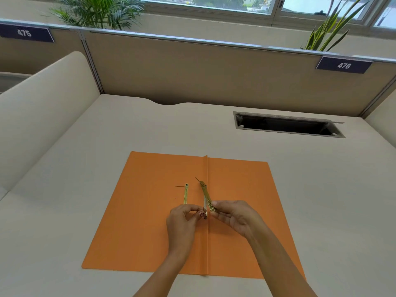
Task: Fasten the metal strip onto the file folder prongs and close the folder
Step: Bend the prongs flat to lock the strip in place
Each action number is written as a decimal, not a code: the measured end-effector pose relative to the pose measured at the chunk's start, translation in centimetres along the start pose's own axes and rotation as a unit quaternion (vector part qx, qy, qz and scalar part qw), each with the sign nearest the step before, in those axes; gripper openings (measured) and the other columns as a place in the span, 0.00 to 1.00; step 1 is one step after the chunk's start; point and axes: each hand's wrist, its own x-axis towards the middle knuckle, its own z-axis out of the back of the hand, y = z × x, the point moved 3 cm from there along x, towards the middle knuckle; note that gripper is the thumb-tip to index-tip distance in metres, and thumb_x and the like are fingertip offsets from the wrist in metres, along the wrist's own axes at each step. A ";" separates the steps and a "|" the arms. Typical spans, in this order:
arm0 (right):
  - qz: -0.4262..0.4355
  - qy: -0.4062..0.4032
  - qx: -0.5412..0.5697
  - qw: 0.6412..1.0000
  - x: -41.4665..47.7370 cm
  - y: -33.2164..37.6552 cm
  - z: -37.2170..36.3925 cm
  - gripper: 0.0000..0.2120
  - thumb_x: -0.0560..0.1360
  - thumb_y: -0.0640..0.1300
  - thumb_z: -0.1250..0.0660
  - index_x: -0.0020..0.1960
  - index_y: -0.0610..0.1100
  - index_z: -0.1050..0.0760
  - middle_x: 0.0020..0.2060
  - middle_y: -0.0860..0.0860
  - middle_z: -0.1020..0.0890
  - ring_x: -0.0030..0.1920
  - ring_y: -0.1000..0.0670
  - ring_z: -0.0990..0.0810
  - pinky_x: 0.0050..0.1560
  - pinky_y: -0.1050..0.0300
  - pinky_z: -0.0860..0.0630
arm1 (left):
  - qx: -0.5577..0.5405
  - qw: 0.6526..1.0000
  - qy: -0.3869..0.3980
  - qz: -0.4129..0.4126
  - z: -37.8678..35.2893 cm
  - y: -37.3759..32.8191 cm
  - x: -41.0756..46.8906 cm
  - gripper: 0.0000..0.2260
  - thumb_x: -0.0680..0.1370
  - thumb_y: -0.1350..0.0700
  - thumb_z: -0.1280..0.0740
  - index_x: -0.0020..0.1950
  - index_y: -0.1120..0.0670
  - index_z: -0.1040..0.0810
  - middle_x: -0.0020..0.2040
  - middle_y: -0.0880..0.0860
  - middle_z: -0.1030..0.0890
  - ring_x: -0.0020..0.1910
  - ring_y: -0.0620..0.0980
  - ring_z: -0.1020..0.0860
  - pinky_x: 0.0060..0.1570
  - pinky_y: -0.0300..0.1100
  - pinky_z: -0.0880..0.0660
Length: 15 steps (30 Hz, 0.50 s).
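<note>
An orange file folder (150,211) lies open and flat on the desk, its spine crease running away from me. A brass metal strip (206,195) is tilted up over the spine; my right hand (233,215) pinches its near end. My left hand (182,221) pinches a thin prong at the strip's near end, right beside the right fingertips. The far end of the strip sits near an upright dark prong. A second brass piece (185,196) lies flat on the left flap, with a thin dark prong sticking out at its far end.
The beige desk (85,168) is fenced by cubicle partitions (192,71) labelled 475 and 476. An open rectangular cable slot (287,125) sits at the back right. Plants stand behind the partition. A curved side panel (42,114) rises on the left.
</note>
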 end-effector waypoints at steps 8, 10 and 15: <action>-0.003 0.006 0.028 1.000 -0.3 0.8 -0.4 0.01 0.71 0.27 0.31 0.40 0.27 0.22 0.38 0.38 0.20 0.40 0.43 0.19 0.31 0.61 0.18 | 0.067 0.996 0.008 -0.053 0.0 -0.7 0.3 0.03 0.70 0.54 0.25 0.36 0.47 0.16 0.39 0.42 0.17 0.50 0.44 0.23 0.53 0.46 0.28; -0.003 0.006 0.031 0.999 -0.4 0.8 -0.5 0.02 0.71 0.26 0.32 0.39 0.28 0.22 0.37 0.38 0.20 0.39 0.44 0.19 0.31 0.61 0.18 | 0.068 0.996 0.014 -0.057 0.0 -0.8 0.3 0.02 0.70 0.53 0.25 0.37 0.46 0.16 0.39 0.43 0.17 0.50 0.45 0.23 0.53 0.49 0.27; -0.003 0.001 0.021 1.000 -0.5 0.9 -0.5 0.03 0.71 0.26 0.32 0.38 0.28 0.22 0.36 0.39 0.20 0.37 0.45 0.19 0.30 0.61 0.18 | 0.064 0.996 0.005 -0.054 0.0 -0.9 0.1 0.02 0.70 0.52 0.26 0.38 0.46 0.16 0.41 0.44 0.17 0.51 0.45 0.23 0.53 0.51 0.28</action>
